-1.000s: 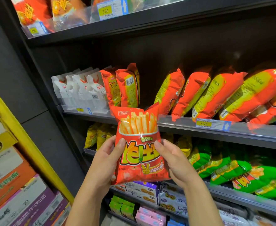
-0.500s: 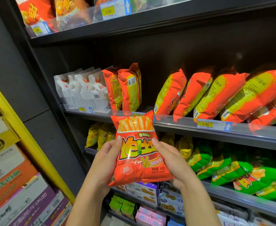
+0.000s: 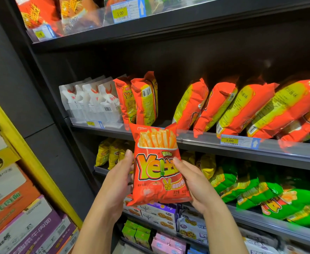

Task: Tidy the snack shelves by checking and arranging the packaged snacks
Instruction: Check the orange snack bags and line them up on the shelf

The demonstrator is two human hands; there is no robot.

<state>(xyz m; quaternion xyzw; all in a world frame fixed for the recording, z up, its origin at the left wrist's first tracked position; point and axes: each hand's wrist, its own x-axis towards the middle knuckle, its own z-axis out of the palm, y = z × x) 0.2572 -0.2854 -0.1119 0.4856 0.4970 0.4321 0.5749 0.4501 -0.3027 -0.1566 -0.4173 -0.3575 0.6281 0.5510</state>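
Both your hands, left and right, grip the red bag by its sides; it looks light, puffy, crushable.

Red fries bag: "Ye!". Upper shelf price tag: "5.00". Middle shelf price tag: "3.00". Other print unreadable.

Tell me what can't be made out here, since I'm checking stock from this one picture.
All in the head view:
- Fries bag: its back faces away, so any date there is hidden.
- Left hand and right hand: fingers hidden behind the bag.
- Price label under the white pouches: too small to read.
- Red bags far right: blurred, cut by the right edge.
- Top-shelf bags: cut by the top edge.
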